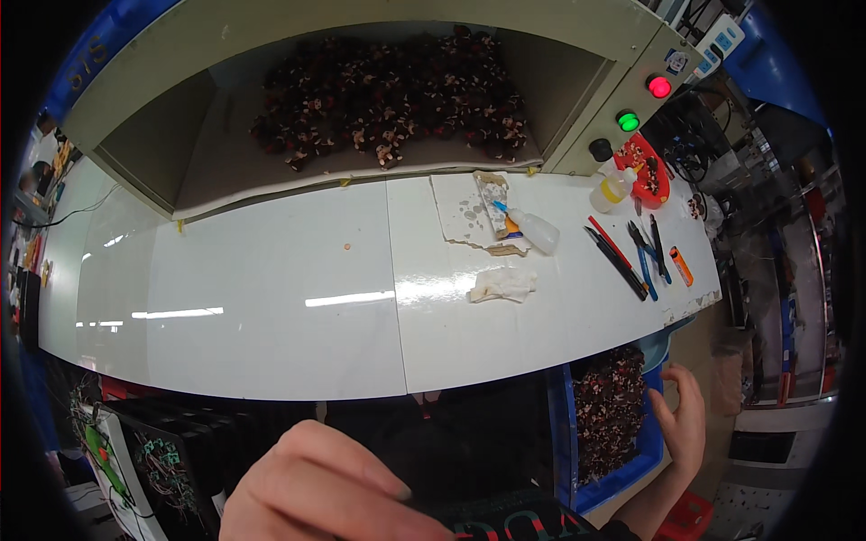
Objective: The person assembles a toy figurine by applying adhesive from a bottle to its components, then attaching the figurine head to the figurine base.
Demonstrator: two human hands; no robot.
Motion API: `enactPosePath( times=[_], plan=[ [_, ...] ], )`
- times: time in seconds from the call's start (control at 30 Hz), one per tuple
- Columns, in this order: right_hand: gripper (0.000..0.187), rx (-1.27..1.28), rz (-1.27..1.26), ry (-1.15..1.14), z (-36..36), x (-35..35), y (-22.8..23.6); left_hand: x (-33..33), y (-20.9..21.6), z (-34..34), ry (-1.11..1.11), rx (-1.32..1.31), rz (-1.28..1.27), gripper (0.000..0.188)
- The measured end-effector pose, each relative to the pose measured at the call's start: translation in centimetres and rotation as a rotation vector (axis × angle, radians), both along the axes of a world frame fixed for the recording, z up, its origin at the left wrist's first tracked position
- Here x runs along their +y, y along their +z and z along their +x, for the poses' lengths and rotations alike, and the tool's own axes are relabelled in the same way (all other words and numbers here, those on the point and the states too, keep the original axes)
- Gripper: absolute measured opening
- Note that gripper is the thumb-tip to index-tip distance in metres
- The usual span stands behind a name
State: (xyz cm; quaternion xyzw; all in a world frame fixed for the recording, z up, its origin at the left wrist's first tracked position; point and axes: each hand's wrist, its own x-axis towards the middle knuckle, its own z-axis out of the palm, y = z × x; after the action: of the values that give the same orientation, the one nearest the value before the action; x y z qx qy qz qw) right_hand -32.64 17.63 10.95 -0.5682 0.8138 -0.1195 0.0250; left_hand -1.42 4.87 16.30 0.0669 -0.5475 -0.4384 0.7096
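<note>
I'd ease my right hand, fingers apart, gently past the blue bin; whether my left hand grips, I can't tell

Light from above is reflecting off the white tabletop as long glare streaks on the left and a broader bright patch near the middle. The interior of the far booth is showing dimmer, while a red lamp and a green lamp are glowing at far right. Fisheye distortion is bowing the tabletop's edges; black vignetting is surrounding the view.
</note>
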Motion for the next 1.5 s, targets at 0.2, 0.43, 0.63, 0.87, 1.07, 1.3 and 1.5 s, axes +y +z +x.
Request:
enactPosePath(
  times=[0.2, 0.43, 0.63, 0.87, 1.07, 1.3, 1.5],
  plan=[
    [0.027, -0.356, 0.039, 0.393, 6.4, -8.3, -0.5, -0.1, 1.4, 0.2, 0.34, -0.089, 0.198, 0.051],
    [0.017, -0.446, -0.109, 0.714, 10.1, -14.9, -3.5, -2.4, 1.7, 2.9, 0.22, -0.307, 0.203, 0.021],
    [0.014, -0.61, -0.16, 0.664, 9.0, -16.9, -7.6, -14.4, -5.6, 3.9, 0.154, -1.126, 0.11, 0.045],
    [0.016, -0.769, -0.203, 0.64, 8.4, -18.3, -7.6, -38.4, -12.4, 4.9, 0.892, -1.284, -0.277, 0.039],
    [0.018, -0.841, -0.253, 0.566, 7.8, -19.0, -7.8, -45.3, -12.7, 1.0, 1.235, -1.537, -0.214, 0.038],
    [0.016, -0.797, -0.233, 0.559, 7.5, -17.1, -7.9, -41.9, -13.9, 3.2, 1.026, -1.434, -0.332, 0.029],
    [0.011, -0.754, -0.242, 0.581, 8.4, -15.5, -7.5, -39.1, -12.7, 6.5, 0.878, -1.555, -0.157, 0.033]
  ],
)
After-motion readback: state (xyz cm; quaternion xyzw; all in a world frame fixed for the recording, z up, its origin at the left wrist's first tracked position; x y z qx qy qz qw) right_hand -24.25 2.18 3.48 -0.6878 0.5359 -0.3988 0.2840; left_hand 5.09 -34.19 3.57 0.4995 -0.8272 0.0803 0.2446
